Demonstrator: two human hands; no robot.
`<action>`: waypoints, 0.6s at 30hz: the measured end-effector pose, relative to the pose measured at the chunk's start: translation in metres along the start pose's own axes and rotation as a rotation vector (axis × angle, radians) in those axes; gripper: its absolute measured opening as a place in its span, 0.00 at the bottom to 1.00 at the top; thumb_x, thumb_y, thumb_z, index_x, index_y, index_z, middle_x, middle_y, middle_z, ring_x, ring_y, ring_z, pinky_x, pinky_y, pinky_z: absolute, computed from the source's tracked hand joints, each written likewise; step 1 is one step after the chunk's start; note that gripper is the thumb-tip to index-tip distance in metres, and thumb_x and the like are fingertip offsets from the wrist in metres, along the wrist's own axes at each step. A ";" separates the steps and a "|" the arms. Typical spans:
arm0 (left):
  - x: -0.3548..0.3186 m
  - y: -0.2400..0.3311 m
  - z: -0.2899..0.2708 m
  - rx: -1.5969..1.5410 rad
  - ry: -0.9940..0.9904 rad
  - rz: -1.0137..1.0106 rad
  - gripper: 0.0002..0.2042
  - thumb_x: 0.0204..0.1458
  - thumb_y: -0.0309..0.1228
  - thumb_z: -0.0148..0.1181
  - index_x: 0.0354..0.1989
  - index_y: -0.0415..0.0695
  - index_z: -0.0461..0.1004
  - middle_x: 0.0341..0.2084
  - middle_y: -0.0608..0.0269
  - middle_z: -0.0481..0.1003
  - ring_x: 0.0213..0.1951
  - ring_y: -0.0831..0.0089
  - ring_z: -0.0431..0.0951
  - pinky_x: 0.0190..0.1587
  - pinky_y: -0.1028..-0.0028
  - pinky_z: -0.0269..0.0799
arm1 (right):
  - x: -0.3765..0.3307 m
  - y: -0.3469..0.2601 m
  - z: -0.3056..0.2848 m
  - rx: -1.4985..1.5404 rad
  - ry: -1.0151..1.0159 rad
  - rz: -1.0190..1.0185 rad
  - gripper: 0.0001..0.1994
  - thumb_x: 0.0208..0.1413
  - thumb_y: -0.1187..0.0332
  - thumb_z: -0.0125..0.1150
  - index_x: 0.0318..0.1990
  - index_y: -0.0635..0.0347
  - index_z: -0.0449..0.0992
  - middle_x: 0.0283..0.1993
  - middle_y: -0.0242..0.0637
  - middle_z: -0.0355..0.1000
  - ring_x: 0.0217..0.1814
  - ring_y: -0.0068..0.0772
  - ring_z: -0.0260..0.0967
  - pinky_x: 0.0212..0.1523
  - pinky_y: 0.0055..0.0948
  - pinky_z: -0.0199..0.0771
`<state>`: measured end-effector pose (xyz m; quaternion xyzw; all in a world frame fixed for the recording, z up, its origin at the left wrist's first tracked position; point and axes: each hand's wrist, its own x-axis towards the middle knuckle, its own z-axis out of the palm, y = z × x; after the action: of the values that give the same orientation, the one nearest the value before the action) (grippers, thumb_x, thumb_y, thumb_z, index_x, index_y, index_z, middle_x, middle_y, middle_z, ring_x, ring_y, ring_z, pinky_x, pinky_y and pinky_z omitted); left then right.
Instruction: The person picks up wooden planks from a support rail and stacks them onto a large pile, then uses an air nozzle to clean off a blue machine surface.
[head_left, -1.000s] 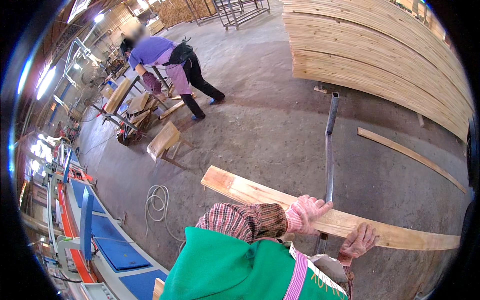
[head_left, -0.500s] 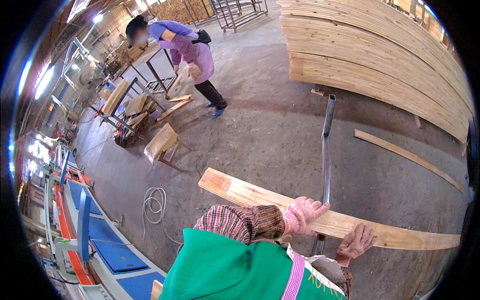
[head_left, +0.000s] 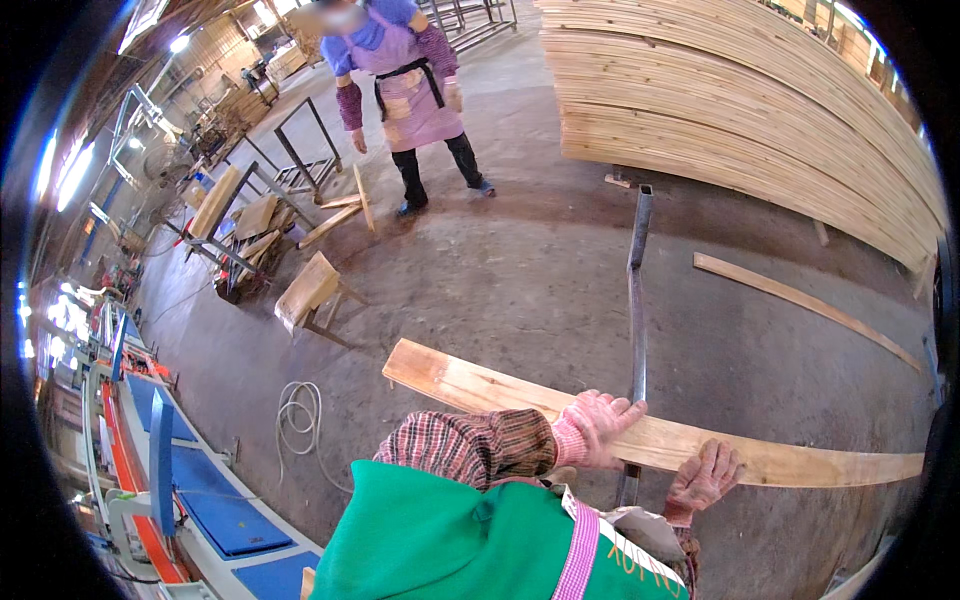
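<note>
At the far left a long machine with blue panels [head_left: 215,505] and a red-orange rail runs along the frame's edge, bent by the lens and cut off at the bottom. Beside it a loop of pale hose [head_left: 297,420] lies on the grey concrete floor [head_left: 520,270]. Further back stand a small wooden stool [head_left: 310,290] and a metal-framed stand loaded with short boards [head_left: 235,215], their details hard to make out.

A long, pale wooden plank [head_left: 450,378] stretches from the middle to the lower right, held above the floor in front of the person's green apron [head_left: 440,540]. The left hand [head_left: 597,428], in a pink knit glove, comes out of a plaid sleeve and lies palm down on the plank's top face, fingers spread over its far edge. A dark upright metal post [head_left: 637,290] rises just behind it. The right hand [head_left: 705,475], also gloved, curls its fingers over the plank's near edge; its forearm is mostly hidden under the apron.

At the top, another person in a purple apron [head_left: 415,90] stands on the floor. To the right, a tall stack of long planks [head_left: 760,110] curves along the rim, with one loose thin batten [head_left: 800,300] lying before it.
</note>
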<state>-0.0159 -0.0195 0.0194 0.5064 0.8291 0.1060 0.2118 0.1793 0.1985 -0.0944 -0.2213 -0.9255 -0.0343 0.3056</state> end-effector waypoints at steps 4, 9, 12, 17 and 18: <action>0.002 -0.001 0.000 0.009 0.000 0.015 0.51 0.42 0.60 0.72 0.70 0.38 0.61 0.54 0.50 0.75 0.54 0.53 0.78 0.58 0.55 0.72 | -0.003 0.002 0.004 -0.014 0.005 0.015 0.24 0.62 0.52 0.48 0.58 0.58 0.74 0.62 0.46 0.68 0.69 0.58 0.61 0.75 0.67 0.46; 0.004 -0.004 0.008 0.013 0.032 0.020 0.51 0.41 0.60 0.72 0.69 0.39 0.62 0.52 0.50 0.75 0.53 0.52 0.78 0.57 0.55 0.73 | -0.001 -0.001 0.000 0.007 -0.020 0.026 0.24 0.62 0.52 0.48 0.58 0.58 0.74 0.61 0.45 0.68 0.69 0.58 0.61 0.75 0.68 0.46; 0.005 -0.003 0.010 0.002 0.040 0.017 0.51 0.40 0.59 0.73 0.69 0.39 0.62 0.51 0.51 0.76 0.53 0.52 0.79 0.57 0.56 0.74 | -0.003 0.002 0.005 0.000 0.042 -0.009 0.24 0.62 0.53 0.48 0.58 0.58 0.73 0.61 0.45 0.68 0.68 0.58 0.61 0.75 0.68 0.46; 0.004 -0.001 0.005 0.011 0.039 0.014 0.51 0.40 0.59 0.73 0.69 0.39 0.63 0.50 0.52 0.76 0.52 0.52 0.79 0.56 0.56 0.74 | 0.003 -0.004 -0.002 0.043 0.016 0.026 0.23 0.63 0.54 0.49 0.58 0.58 0.75 0.62 0.45 0.68 0.68 0.58 0.61 0.75 0.67 0.47; 0.003 -0.001 0.005 0.009 0.039 0.015 0.51 0.39 0.59 0.73 0.69 0.39 0.63 0.50 0.52 0.76 0.52 0.52 0.79 0.56 0.56 0.74 | 0.003 -0.005 -0.002 0.035 0.031 0.022 0.23 0.60 0.54 0.50 0.57 0.58 0.74 0.61 0.45 0.68 0.66 0.58 0.62 0.74 0.67 0.48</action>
<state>-0.0158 -0.0171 0.0136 0.5113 0.8298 0.1139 0.1926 0.1762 0.1951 -0.0909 -0.2255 -0.9186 -0.0183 0.3240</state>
